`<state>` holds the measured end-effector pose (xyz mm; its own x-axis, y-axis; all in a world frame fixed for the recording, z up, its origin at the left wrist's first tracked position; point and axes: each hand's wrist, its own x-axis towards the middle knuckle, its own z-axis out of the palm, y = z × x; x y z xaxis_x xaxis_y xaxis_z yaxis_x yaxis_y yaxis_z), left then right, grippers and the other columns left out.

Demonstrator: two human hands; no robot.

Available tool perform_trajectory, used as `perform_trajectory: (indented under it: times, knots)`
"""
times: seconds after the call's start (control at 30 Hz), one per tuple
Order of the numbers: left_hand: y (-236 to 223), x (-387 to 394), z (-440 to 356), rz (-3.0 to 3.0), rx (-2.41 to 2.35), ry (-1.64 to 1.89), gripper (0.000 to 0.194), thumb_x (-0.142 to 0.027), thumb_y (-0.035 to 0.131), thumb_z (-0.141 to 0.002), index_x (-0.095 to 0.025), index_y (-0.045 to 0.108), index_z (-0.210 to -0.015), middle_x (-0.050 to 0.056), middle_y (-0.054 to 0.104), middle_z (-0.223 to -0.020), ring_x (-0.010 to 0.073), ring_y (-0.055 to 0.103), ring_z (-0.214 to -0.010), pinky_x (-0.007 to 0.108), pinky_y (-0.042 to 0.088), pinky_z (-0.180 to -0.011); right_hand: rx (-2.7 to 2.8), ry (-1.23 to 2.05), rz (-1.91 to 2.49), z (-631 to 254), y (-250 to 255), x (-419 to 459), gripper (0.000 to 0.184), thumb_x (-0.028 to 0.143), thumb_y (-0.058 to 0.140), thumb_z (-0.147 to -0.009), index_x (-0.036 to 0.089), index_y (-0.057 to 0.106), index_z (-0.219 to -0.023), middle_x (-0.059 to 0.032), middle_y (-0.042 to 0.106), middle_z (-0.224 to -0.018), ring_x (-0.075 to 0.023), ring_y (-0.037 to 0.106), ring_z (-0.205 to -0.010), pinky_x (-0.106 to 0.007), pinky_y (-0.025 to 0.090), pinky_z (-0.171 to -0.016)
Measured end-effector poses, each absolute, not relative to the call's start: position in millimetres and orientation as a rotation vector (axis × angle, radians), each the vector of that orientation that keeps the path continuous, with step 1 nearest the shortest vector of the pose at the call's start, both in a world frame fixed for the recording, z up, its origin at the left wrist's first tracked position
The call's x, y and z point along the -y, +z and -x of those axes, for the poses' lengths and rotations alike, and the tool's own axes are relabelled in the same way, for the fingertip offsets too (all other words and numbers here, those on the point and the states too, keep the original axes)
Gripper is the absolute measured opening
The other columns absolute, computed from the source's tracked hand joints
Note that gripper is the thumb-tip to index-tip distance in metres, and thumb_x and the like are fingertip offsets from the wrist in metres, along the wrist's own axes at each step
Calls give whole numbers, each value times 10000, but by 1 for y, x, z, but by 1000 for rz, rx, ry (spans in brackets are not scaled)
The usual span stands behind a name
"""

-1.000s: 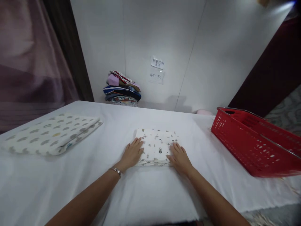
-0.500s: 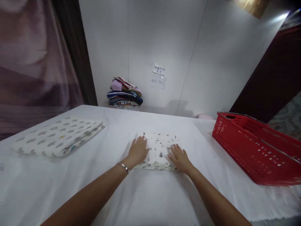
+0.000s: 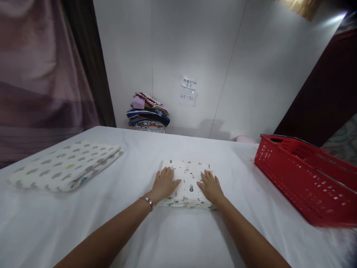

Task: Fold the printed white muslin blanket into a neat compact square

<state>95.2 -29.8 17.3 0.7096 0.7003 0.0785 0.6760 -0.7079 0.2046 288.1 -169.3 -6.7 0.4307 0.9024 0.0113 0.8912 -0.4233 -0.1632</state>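
Observation:
A white cloth with small printed figures (image 3: 187,182) lies folded into a compact rectangle at the middle of the table. My left hand (image 3: 164,184) rests flat on its left side, fingers stretched out. On its right side lies my right hand (image 3: 211,188), palm down with the fingers spread. The stacked folds show along the cloth's near edge. Farther left is a larger folded white cloth with grey cloud shapes (image 3: 60,165), touched by neither hand.
A red plastic basket (image 3: 301,186) stands on the white-covered table (image 3: 178,238) at the right. Behind the table's far edge rises a pile of folded fabrics (image 3: 149,113) against the wall. Paper notes (image 3: 188,91) are stuck on the wall.
My hands stay on the folded cloth. The right hand has shifted slightly inward, and the view has tilted a little, so the table things appear lower.

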Motion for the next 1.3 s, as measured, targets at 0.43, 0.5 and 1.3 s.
perform_trajectory:
  times: [0.43,0.5,1.3]
  knots:
    - [-14,-12,-119,-2749,-1266,439,678,-542,312,-870,-96,352,-1379,132,269,-1485,319,199,-1368,456,246,-1075,1622,198,2542,-292,7,164,610,520,263,-912,184,311,-1419,-98,165,-1524,-249,80,-1400,-473,77,-1091]
    - [-13,-11,-119,-2746,-1257,427,683,-545,311,-868,-100,340,-1385,127,264,-1488,319,194,-1369,457,266,-1064,1590,178,2559,-300,16,151,624,520,266,-911,175,286,-1430,-104,152,-1526,-252,73,-1400,-484,64,-1090]
    - [16,-3,-90,-2335,-1312,433,678,-479,371,-863,-54,285,-1384,185,277,-1469,267,288,-1345,352,287,-1074,958,454,2185,-328,-3,193,636,357,467,-852,179,284,-1434,-93,456,-1380,-216,513,-1171,-355,405,-980]
